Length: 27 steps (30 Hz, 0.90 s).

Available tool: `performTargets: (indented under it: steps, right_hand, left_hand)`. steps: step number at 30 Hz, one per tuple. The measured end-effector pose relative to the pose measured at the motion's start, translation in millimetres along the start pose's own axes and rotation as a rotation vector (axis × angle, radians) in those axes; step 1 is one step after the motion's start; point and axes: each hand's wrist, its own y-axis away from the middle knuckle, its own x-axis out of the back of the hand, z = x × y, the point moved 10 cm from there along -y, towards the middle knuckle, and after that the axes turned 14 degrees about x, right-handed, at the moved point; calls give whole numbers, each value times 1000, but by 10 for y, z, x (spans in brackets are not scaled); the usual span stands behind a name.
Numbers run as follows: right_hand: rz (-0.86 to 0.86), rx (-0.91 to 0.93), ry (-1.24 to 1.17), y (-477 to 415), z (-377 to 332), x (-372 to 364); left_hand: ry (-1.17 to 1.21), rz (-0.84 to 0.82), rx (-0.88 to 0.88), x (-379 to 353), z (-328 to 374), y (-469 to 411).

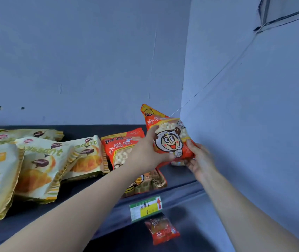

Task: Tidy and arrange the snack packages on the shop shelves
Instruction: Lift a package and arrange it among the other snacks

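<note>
An orange snack bag with a cartoon face [170,137] is held tilted above the right end of the dark shelf [177,175], close to the side wall. My left hand [148,151] grips its left side with the thumb on the front. My right hand [199,159] holds its lower right corner from below. A second orange bag of the same snack [121,148] lies flat on the shelf, partly under my left forearm. A brown-orange bee-print bag [150,182] lies at the shelf's front edge beneath it.
Several yellow croissant packages [41,160] lie overlapping on the shelf's left half. A green and yellow price tag [145,208] hangs on the shelf's front edge. A small red packet [163,230] lies on the shelf below. Blue walls close the back and right.
</note>
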Motion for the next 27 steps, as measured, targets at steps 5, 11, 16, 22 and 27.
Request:
performTargets:
  steps: [5,11,16,22,27]
  right_hand:
    - [-69,-58,176,-324,229,-25]
    - [-172,210,1144,-749,146,105]
    - [-149,179,1321,-1049,341,223]
    - [-96,155,1180,-1230,566,356]
    - [243,349,960,-1204,146,477]
  left_hand:
    - [-577,152,-23,-189,-106,-312]
    - [-908,200,-119,-458,-108,-570]
    - [-1030,79,-74,-644,-229,-703]
    - [-1090,85,-105,-700,-251,-716]
    - [-1085,93,-105,-702,-276,-705]
